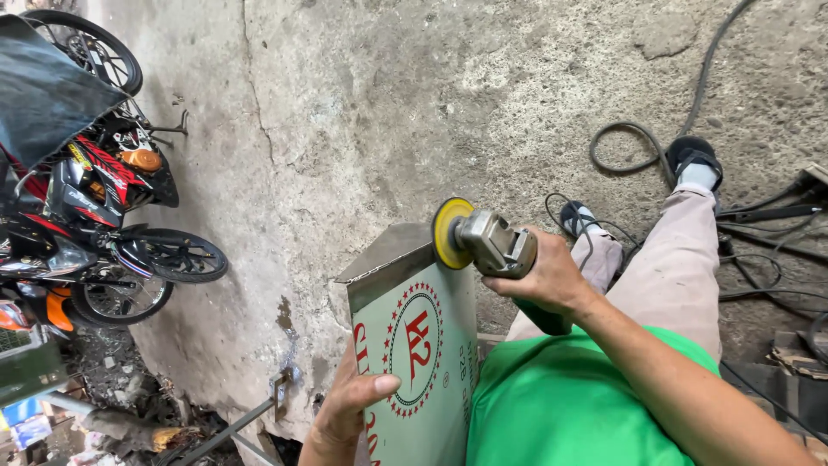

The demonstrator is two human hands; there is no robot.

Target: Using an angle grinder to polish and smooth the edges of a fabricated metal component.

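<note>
Head-worn view, steeply downward, close.

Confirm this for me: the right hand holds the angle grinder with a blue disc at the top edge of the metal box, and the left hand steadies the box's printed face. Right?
Not quite. In the head view the disc on the angle grinder is yellow, not blue. The rest stands: the right hand holds the grinder at the top edge of the metal box, and the left hand steadies its printed face.

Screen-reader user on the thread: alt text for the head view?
The right hand holds an angle grinder with its yellow disc at the top edge of a metal box, which the left hand steadies. Concrete floor, cables, parked motorcycles.
</note>
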